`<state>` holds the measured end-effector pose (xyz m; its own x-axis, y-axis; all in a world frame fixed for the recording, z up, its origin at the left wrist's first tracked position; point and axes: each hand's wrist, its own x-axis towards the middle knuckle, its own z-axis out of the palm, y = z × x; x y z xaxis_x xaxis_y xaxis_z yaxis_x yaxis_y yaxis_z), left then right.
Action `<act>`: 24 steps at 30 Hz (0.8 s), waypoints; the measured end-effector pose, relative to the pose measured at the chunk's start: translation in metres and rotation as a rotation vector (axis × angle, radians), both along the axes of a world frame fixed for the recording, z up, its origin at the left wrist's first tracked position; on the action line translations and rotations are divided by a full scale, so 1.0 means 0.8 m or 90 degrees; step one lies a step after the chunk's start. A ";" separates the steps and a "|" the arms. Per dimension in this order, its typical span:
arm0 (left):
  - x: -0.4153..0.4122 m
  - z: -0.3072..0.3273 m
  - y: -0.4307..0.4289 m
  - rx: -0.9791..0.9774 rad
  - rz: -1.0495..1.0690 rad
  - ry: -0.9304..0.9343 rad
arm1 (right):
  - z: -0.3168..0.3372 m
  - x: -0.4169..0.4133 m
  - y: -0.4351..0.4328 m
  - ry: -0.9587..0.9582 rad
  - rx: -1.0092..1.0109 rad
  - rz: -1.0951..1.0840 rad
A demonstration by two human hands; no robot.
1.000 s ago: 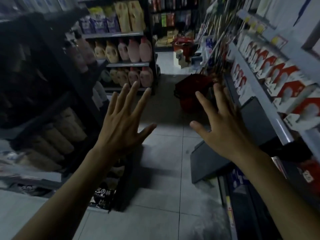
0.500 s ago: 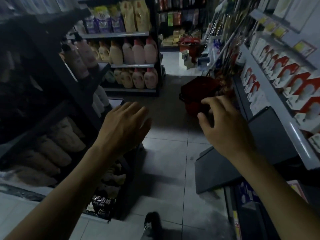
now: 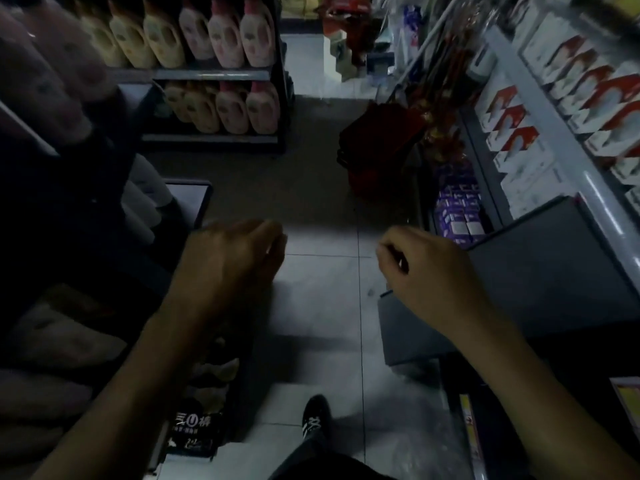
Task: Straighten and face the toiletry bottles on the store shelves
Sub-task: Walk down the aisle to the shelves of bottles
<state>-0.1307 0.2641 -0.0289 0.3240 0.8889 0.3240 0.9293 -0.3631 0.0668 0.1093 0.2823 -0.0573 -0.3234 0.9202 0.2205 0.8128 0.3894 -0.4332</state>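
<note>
Head view: left hand [image 3: 228,261] and right hand [image 3: 429,271] hang knuckles-up over the aisle floor [image 3: 322,306], both loosely clenched, grasping nothing

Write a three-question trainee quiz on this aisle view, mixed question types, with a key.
1. True or false: the left hand is gripping a bottle.
2. The red basket stands: A) on the floor, B) on a shelf, C) in the right hand.
3. What cap colour do the bottles nearest the aisle on the far shelves have?

Key: 1 false, both hands are curled shut and empty. 2 A. 3 Pink.
</note>
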 end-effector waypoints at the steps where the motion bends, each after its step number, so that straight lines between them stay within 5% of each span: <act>1: -0.010 -0.001 0.016 -0.003 0.010 -0.002 | 0.001 -0.005 0.012 -0.003 -0.016 -0.011; 8: -0.033 -0.001 0.116 -0.038 -0.012 0.017 | 0.009 -0.007 0.078 -0.055 -0.128 -0.062; 24: 0.018 0.049 0.418 -0.026 -0.031 0.101 | 0.049 0.035 0.392 -0.007 -0.058 -0.068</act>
